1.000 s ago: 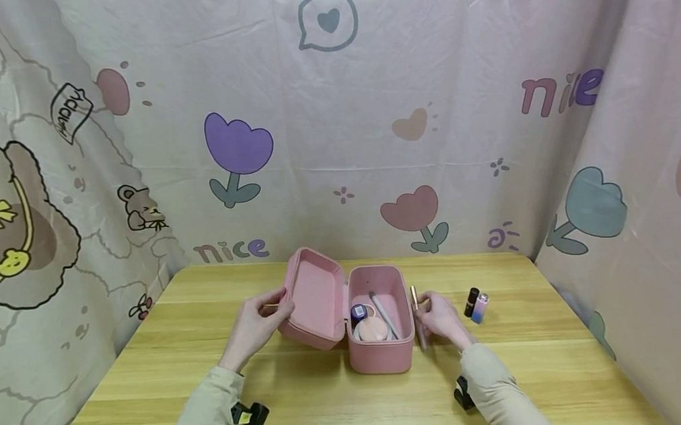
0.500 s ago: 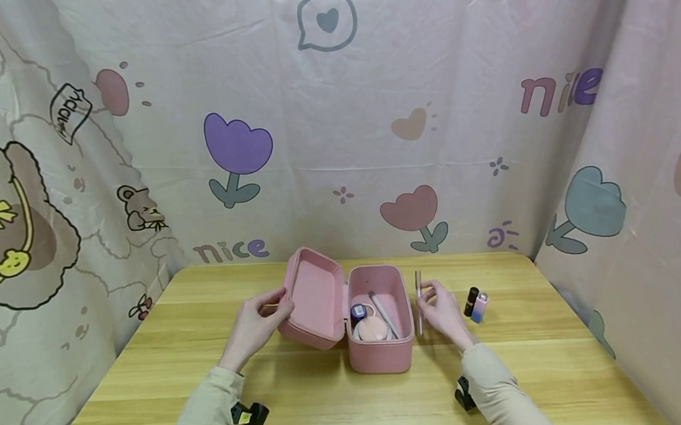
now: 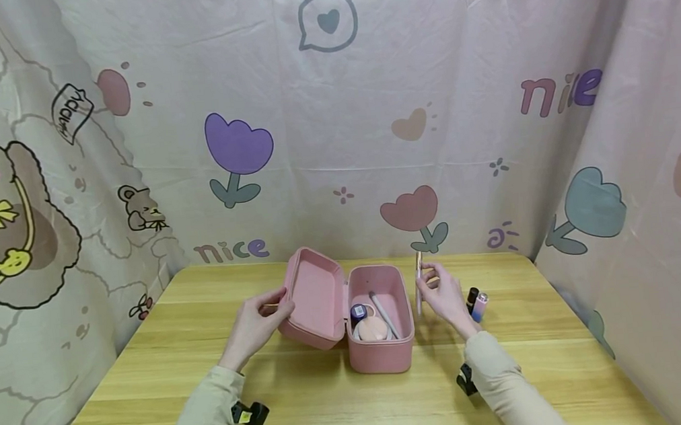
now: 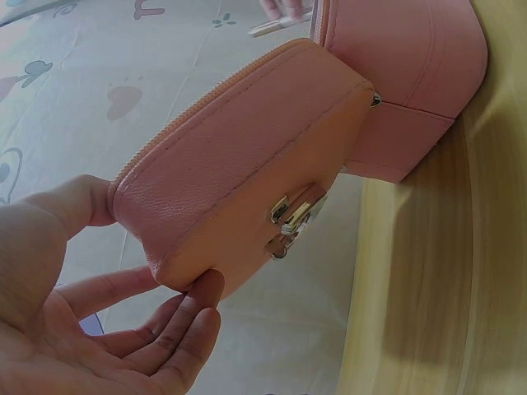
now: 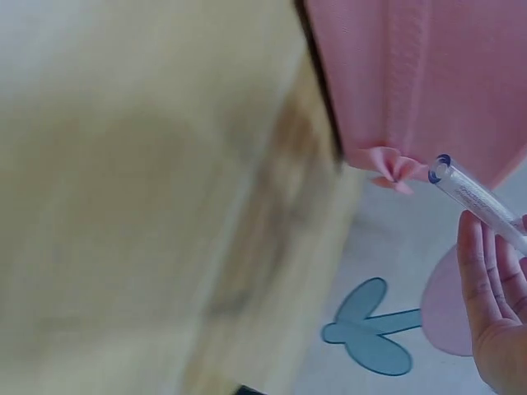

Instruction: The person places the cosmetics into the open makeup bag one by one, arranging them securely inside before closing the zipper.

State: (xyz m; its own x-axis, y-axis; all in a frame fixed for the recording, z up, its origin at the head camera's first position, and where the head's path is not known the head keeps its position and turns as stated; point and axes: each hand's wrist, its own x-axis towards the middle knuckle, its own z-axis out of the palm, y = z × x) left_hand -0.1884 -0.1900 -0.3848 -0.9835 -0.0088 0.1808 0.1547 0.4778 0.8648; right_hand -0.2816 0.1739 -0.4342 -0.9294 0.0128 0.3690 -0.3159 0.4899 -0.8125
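A pink makeup case [image 3: 382,357] stands with its lid [image 3: 313,296] swung out to the left. My left hand [image 3: 258,326] holds the lid's outer edge, thumb on one side and fingers on the other; the left wrist view shows the lid's gold buckle [image 4: 298,216]. Right of the case, my right hand [image 3: 443,292] pinches a slender cosmetic tube [image 5: 482,204], clear at its near end, raised close beside the case wall. Inside the case lie a pale stick [image 3: 384,313], a round peach puff [image 3: 372,329] and a small dark blue container [image 3: 358,312].
Beyond my right hand, a black lipstick-sized tube [image 3: 473,297] and a pink-to-blue one [image 3: 480,307] are on the wooden table [image 3: 309,404]. A printed curtain [image 3: 322,140] hangs along the table's back and sides.
My right hand has lifted the slender tube from beside the case and moved it away from me, turning it. The left hand and lid have stayed still.
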